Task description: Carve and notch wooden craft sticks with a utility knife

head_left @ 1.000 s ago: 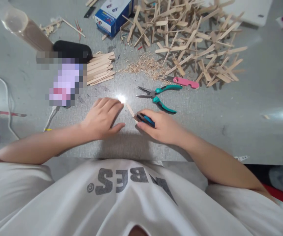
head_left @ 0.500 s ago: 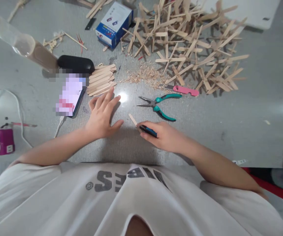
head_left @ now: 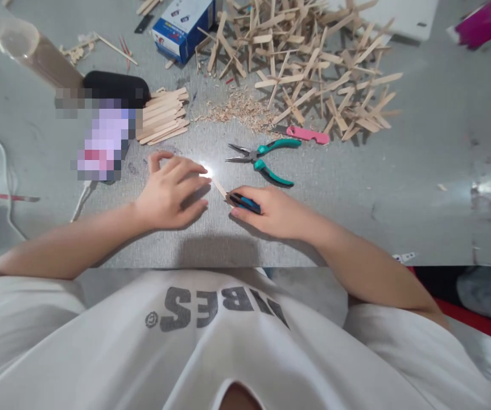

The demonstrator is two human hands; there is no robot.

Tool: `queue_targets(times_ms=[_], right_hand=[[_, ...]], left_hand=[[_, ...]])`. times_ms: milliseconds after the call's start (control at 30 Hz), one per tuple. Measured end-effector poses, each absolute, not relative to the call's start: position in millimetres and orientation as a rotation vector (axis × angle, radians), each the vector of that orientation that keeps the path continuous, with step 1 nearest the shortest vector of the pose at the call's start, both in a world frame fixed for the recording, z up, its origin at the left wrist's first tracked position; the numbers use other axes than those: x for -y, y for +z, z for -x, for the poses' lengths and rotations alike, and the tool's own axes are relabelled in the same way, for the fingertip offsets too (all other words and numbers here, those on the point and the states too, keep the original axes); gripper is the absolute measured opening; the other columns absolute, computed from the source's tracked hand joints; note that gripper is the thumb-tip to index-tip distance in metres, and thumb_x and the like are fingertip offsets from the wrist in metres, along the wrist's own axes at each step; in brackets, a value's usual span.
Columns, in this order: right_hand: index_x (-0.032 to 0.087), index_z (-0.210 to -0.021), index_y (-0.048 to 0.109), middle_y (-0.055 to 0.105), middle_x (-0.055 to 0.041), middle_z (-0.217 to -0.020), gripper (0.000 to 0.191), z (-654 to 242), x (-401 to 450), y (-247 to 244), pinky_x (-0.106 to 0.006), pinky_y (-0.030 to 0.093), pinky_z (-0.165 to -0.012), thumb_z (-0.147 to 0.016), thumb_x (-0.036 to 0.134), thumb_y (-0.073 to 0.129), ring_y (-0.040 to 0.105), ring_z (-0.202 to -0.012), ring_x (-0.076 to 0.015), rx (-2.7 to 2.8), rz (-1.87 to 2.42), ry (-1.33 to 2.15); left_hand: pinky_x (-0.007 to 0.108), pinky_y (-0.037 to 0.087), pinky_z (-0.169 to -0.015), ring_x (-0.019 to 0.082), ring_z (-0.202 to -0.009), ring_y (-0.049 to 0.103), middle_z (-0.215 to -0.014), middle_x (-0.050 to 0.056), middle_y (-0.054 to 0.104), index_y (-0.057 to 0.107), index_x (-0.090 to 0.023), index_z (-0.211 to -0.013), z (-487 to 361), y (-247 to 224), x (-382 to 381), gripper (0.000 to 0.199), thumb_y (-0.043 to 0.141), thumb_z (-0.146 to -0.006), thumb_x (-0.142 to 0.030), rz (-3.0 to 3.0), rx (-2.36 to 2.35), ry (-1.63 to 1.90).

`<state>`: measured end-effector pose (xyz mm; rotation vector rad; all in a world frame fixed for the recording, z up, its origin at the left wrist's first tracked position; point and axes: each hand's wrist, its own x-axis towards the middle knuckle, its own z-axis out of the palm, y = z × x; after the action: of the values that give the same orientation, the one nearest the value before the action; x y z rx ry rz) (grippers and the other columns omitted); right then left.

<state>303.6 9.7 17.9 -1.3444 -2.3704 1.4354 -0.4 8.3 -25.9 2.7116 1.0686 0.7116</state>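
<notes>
My right hand [head_left: 266, 210] is closed around a black-and-blue utility knife [head_left: 247, 203] and a wooden craft stick [head_left: 219, 188], whose free end points up and left. The knife's blade cannot be made out clearly. Just left of the stick, my left hand [head_left: 172, 191] holds nothing; its fingers are apart and partly bent, their tips close to the stick's end. Beyond that hand lies a stack of loose craft sticks [head_left: 164, 117]. Teal-handled long-nose pliers [head_left: 254, 156] rest with jaws apart above my right hand.
A large pile of crossed craft sticks [head_left: 305, 62] covers the back. Before it are wood shavings [head_left: 243, 111] and a pink folding knife [head_left: 309, 135]. A blue-and-white box [head_left: 183, 28], black case [head_left: 117, 88], phone [head_left: 104, 139] with cable and brown-filled bottle [head_left: 44, 57] stand leftward.
My left hand has drawn back from the stick stack, and its fingers now bend right toward the held stick. My right hand keeps its grip. The whole view has shifted slightly.
</notes>
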Motion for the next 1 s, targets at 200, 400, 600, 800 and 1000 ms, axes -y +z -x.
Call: queue_targets(times_ms=[200,400,600,800,1000], right_hand=[[0.027,-0.1,0.051,0.063,0.004,-0.068,0.024,-304,-10,21,-0.033,0.041,-0.071,-0.115,0.044,0.047,0.062,-0.062,-0.0179,2.159,1.512,1.548],[0.027,-0.094,0.046,0.064,0.0003,-0.079,0.022,-294,-12,37,-0.034,0.037,-0.072,-0.115,0.033,0.047,0.06,-0.071,-0.0185,2.431,1.673,1.39],[0.027,-0.092,0.041,0.056,-0.0016,-0.082,0.025,-281,-16,46,-0.036,0.03,-0.073,-0.116,0.03,0.042,0.049,-0.077,-0.0203,2.749,1.726,1.214],[0.026,-0.095,0.045,0.059,-0.0035,-0.084,0.023,-272,-21,52,-0.036,0.031,-0.073,-0.117,0.029,0.04,0.051,-0.078,-0.021,2.835,1.793,1.26],[0.026,-0.095,0.046,0.058,-0.0022,-0.081,0.022,-267,-22,58,-0.036,0.032,-0.072,-0.116,0.029,0.042,0.054,-0.077,-0.0213,2.826,1.881,1.275]], left_hand=[[0.07,0.037,-0.134,0.047,-0.163,0.056,-0.177,0.028,0.054,0.061,-0.021,-0.163,-12,-18,21,0.068,0.076,-0.105,-0.052,-2.823,-0.804,0.34],[0.08,0.027,-0.139,0.056,-0.178,0.03,-0.193,0.029,0.026,0.043,-0.031,-0.182,-14,-24,19,0.097,0.086,-0.099,-0.058,-2.703,-0.801,0.125],[0.081,0.029,-0.139,0.053,-0.179,0.029,-0.192,0.029,0.028,0.043,-0.031,-0.182,-14,-23,18,0.092,0.081,-0.104,-0.06,-2.696,-0.773,0.178],[0.081,0.03,-0.139,0.053,-0.179,0.03,-0.192,0.029,0.027,0.047,-0.034,-0.179,-18,-23,19,0.094,0.088,-0.099,-0.06,-2.662,-0.797,0.155],[0.08,0.028,-0.141,0.053,-0.179,0.03,-0.192,0.03,0.026,0.05,-0.031,-0.178,-19,-23,20,0.092,0.088,-0.099,-0.059,-2.643,-0.793,0.187]])
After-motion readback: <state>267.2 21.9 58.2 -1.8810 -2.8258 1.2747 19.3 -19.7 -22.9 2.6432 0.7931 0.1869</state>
